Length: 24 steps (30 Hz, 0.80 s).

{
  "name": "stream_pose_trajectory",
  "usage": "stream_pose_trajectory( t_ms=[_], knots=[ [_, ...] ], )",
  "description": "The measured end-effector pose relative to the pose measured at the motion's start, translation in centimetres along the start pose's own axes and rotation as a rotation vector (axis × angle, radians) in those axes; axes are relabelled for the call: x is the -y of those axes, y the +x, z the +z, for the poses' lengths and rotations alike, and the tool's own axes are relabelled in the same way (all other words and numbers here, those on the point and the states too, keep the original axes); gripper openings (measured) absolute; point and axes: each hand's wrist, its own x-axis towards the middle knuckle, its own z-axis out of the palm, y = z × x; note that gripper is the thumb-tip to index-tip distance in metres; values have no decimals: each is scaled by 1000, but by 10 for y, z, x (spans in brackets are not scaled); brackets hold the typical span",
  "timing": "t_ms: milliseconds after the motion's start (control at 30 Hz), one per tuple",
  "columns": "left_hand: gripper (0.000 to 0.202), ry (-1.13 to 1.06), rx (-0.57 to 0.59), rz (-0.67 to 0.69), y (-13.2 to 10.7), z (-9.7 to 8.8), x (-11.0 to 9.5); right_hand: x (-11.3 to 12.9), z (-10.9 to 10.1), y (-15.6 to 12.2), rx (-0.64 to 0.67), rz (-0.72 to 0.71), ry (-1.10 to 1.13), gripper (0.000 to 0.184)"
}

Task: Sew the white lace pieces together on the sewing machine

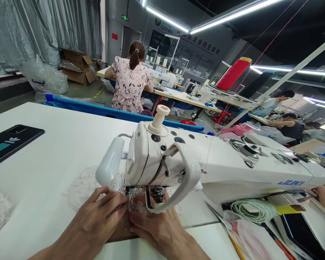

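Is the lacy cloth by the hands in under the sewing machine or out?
In: lacy cloth shows beneath the machine head, between left hand and right hand.

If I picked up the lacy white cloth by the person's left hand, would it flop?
Probably: the lacy white cloth looks thin and lies flat on the table. It's likely light, being full of little holes. Pushed against the left hand, it might bunch up rather than roll, because it's so flat.

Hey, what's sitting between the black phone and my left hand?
In the head view, white tabletop lies beside the black phone, then white lace close to your left hand.
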Motion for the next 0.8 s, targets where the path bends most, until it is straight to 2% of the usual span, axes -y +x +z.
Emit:
stream_pose_trajectory(
  t_ms=[233, 500, 667, 800],
  knots=[
    [35, -7, -100, -23, 13, -5, -5, 1, -3, 2, 6, -3, 5, 9],
    [31, 5, -77, -17, 8, -2, -4, 1, -5, 4, 15, -11, -7, 7],
    [25, -8, -86, -34, 7, -2, -4, -2, -3, 2, -26, -31, -27, 12],
    [24, -4, -100, -18, 7, -1, -2, -2, -4, 2, -69, 28, -60, 15]
  ],
)
